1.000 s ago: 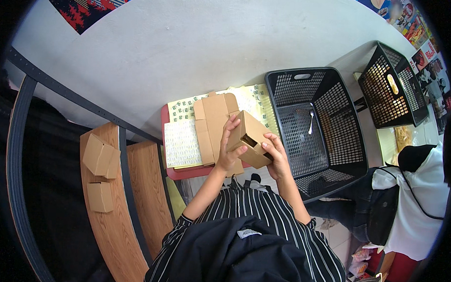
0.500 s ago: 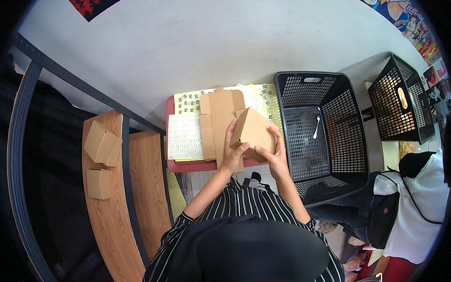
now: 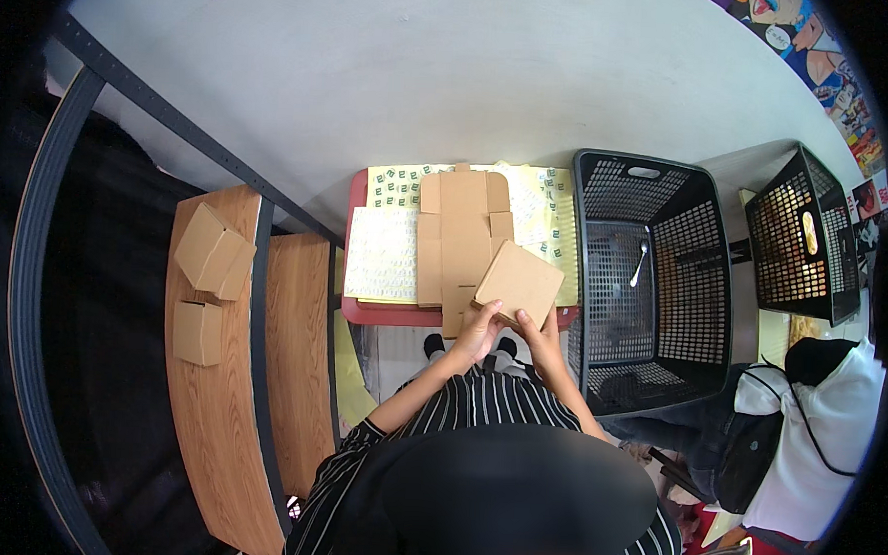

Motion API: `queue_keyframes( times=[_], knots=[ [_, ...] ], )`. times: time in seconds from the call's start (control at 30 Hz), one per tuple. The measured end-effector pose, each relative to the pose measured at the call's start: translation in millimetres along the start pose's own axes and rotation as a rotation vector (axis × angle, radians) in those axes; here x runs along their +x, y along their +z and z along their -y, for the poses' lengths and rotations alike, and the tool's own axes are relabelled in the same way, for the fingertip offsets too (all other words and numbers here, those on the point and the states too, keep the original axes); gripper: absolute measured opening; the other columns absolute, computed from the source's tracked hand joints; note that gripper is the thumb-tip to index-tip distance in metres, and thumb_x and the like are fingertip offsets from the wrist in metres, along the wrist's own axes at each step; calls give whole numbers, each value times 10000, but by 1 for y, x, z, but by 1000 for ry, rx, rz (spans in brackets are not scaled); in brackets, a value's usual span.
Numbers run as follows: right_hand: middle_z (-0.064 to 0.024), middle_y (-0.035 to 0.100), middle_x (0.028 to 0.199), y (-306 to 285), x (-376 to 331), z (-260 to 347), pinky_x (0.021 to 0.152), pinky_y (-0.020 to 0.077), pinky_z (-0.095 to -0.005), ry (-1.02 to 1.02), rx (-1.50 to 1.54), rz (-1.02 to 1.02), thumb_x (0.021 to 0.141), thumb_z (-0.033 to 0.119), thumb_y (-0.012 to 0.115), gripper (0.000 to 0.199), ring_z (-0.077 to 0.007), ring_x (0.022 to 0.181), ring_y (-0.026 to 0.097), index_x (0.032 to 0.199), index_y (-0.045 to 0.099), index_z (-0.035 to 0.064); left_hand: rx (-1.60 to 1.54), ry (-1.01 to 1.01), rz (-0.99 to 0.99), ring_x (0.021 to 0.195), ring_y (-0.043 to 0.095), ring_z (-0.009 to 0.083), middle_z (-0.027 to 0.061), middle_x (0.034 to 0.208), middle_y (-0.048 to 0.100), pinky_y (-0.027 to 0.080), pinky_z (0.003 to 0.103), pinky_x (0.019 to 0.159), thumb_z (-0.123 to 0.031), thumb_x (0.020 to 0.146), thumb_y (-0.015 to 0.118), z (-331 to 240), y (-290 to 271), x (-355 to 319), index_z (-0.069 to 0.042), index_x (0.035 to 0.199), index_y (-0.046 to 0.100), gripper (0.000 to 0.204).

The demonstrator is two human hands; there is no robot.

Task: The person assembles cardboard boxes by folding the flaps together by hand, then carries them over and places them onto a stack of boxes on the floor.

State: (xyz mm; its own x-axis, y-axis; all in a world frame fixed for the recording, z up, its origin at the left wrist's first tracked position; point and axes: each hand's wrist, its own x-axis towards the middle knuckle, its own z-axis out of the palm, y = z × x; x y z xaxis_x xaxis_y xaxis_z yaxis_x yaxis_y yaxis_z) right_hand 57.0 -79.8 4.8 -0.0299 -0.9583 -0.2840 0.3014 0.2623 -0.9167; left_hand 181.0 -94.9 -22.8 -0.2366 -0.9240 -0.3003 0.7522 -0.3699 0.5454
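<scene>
Both of my hands are closed on a small brown cardboard box [image 3: 522,280], held above the front right part of a red table [image 3: 394,317]. My left hand [image 3: 475,335] grips its near left corner. On the near right edge, my right hand [image 3: 541,342] presses with the thumb on top; its other fingers are mostly hidden. Beneath and left of the box lies an unfolded cardboard box blank [image 3: 455,229], its flaps spread. It rests on printed paper sheets [image 3: 381,256], white and yellow.
Right of the table stands a big black mesh crate [image 3: 694,267] with a spoon [image 3: 640,263] inside. A smaller black crate [image 3: 807,231] sits farther right. Cardboard boxes [image 3: 197,332] stand on a wooden shelf [image 3: 209,416] at left. Another person [image 3: 809,466] is at right.
The box has come nearer to me and turned, so its flat top now faces up. My hands have shifted to its near corner and edge. The view has moved slightly.
</scene>
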Motion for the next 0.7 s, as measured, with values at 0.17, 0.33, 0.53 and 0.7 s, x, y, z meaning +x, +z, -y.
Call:
queue_keyframes(
  times=[0.17,0.33,0.53,0.7],
  knots=[
    [-162,357,1211,10,13,-16,875,380,-324,-41,-94,102,772,152,591,739,-231,1091,403,1308,101,17,107,58,-120,1017,456,184,71,1116,445,401,347,849,-175,803,547,-14,-21,-10,-60,1169,355,429],
    [-173,433,1124,8,34,-52,790,431,-324,-94,-449,114,756,225,615,619,-231,966,493,1232,304,-21,-1,164,-327,1091,416,183,43,1175,434,333,405,917,-173,809,560,-27,-112,-34,-110,1212,354,457],
    [-189,468,986,-25,69,-79,783,418,-363,-276,-1105,-229,651,217,672,562,-308,906,493,1099,453,-43,195,359,-672,1112,383,172,12,1167,420,301,412,944,-249,792,586,-89,-186,-58,-117,1140,372,429],
    [-175,473,979,-13,89,-72,778,421,-352,-195,-1168,-228,627,198,675,542,-300,893,500,1082,481,-23,282,326,-682,1115,378,193,61,1196,376,329,398,924,-259,785,594,-103,-206,-46,-60,1183,316,525]
  ],
)
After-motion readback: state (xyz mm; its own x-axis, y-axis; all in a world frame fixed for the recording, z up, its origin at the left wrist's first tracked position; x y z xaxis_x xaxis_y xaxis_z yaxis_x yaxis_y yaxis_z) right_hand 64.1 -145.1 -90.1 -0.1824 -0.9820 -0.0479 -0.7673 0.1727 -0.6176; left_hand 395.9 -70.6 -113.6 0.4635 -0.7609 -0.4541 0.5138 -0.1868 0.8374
